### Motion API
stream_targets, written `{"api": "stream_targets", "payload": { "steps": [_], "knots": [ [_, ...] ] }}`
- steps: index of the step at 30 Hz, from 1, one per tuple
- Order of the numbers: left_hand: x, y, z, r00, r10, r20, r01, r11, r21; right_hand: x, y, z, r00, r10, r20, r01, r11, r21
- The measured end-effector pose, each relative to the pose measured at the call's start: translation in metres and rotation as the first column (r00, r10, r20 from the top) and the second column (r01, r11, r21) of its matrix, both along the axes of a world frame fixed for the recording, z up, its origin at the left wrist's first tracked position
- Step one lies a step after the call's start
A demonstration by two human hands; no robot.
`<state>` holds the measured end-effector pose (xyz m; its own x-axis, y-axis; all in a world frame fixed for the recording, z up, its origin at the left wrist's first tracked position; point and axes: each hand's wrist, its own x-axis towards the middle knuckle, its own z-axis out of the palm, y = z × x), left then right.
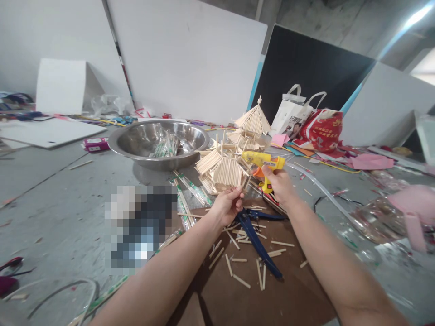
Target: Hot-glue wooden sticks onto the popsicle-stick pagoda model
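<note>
My right hand grips a yellow hot glue gun, its nozzle pointing left over a model building made of wooden sticks. At the near lower edge of that model, my left hand is closed, thumb and fingertips pinching the edge; whether a loose stick is also between them is hidden. Directly behind stands a taller part with a pointed stick roof. Below my hands lies a blue-handled cutting tool, among short cut sticks on a brown board.
A steel basin holding wrapped chopsticks stands at left. Wrapped chopsticks also lie beside the model. White bags, a red bag and coloured paper sit behind at right. A clear bottle-like container is at far right.
</note>
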<state>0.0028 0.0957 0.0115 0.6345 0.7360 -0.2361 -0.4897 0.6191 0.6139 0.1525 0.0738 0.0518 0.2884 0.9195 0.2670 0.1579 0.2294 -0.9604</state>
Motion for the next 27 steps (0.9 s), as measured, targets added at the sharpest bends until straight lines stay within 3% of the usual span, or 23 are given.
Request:
{"api": "stream_targets", "payload": {
  "steps": [5, 14, 27],
  "knots": [
    [0.000, 0.000, 0.000, 1.000, 0.018, 0.010, -0.018, 0.999, -0.046, -0.005, 0.012, -0.004, 0.998, -0.011, 0.056, 0.008, 0.999, 0.054],
    [0.001, -0.001, -0.001, 0.996, -0.001, 0.084, 0.005, 0.998, -0.056, -0.013, 0.016, -0.005, 0.995, 0.084, -0.059, -0.078, 0.992, 0.099],
    [0.003, -0.006, 0.003, 0.994, 0.027, 0.102, -0.023, 0.999, -0.041, -0.024, 0.013, -0.004, 0.997, 0.065, -0.050, -0.061, 0.996, 0.065]
  ]
}}
